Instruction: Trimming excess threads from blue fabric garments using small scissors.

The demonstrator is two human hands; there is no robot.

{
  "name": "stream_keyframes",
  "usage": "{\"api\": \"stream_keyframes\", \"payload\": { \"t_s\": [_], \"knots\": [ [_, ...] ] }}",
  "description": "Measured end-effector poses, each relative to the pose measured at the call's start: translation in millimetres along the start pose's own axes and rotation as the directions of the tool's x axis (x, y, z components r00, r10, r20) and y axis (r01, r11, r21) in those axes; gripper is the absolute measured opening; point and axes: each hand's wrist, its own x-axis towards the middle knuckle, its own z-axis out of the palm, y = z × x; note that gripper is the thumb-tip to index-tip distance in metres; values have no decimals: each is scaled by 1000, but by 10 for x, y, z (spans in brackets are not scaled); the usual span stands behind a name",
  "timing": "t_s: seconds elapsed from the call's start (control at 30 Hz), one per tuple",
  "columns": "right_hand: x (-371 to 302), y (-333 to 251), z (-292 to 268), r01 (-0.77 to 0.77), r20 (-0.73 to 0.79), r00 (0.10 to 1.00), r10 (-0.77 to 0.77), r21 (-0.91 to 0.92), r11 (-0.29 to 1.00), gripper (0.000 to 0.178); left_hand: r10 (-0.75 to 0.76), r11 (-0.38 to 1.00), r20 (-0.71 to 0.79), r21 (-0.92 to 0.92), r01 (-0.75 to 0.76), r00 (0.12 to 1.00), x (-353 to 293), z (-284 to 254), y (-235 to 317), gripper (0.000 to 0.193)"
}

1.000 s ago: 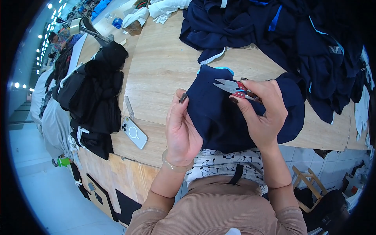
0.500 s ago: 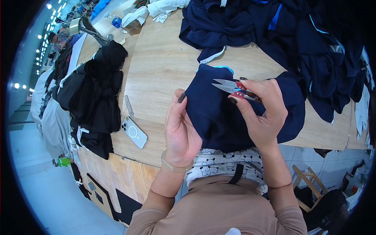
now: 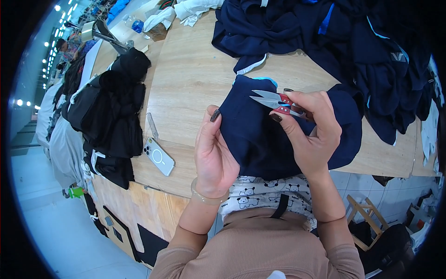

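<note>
My left hand [image 3: 214, 156] grips the left edge of a navy garment [image 3: 248, 135], thumb on top and the other fingers behind the cloth. Light-blue trim shows at the garment's far edge. Between the thumb and fingers of my right hand [image 3: 316, 128] is a pair of red-handled thread snips [image 3: 283, 103]. Their two pointed blades face left, slightly parted, over the navy cloth. Whether the blades touch the cloth I cannot tell. The garment's near side hangs over the table edge at my lap, and its right part lies under my right wrist.
A pile of navy garments [image 3: 288, 32] covers the far right of the wooden table [image 3: 186, 88]. To the left are a stack of black garments [image 3: 109, 111], a phone [image 3: 160, 156], a metal ruler [image 3: 152, 126] and a tape dispenser [image 3: 104, 35]. A wooden stool [image 3: 367, 216] stands at lower right.
The snips' blades have drawn closer together as my right hand's fingers squeeze the handles. My left hand and the garment stay almost where they were.
</note>
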Motion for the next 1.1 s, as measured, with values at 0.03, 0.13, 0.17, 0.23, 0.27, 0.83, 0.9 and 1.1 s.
{"api": "stream_keyframes", "payload": {
  "t_s": [0.03,0.13,0.17,0.23,0.27,0.83,0.9,1.1],
  "knots": [
    [1,-3,5,-15,-7,1000,15,10,1000,29,1,1000,-4,-1,-1,1000,-5,-5,7,17],
    [-9,21,-15,47,12,999,-47,-44,998,30,6,1000,-5,5,-6,1000,-6,-2,13,18],
    [-13,26,-15,47,12,999,-46,-44,998,30,9,1000,-1,11,-9,1000,-4,1,13,18],
    [-22,31,-15,66,21,998,-65,-49,997,31,10,1000,-8,17,-10,1000,-5,6,13,18],
    [-23,32,-13,66,21,998,-65,-49,997,31,11,1000,-15,23,-10,1000,-6,6,12,18],
    [-24,37,-1,81,28,997,-79,-66,995,31,-6,998,122,-57,13,993,5,-31,11,24],
    [-26,36,1,68,27,997,-66,-58,996,30,9,1000,34,-11,-9,999,-3,14,-2,16],
    [-8,-10,26,-29,19,999,29,6,1000,27,-9,998,140,-57,17,990,16,-127,17,32]
  ]
}}
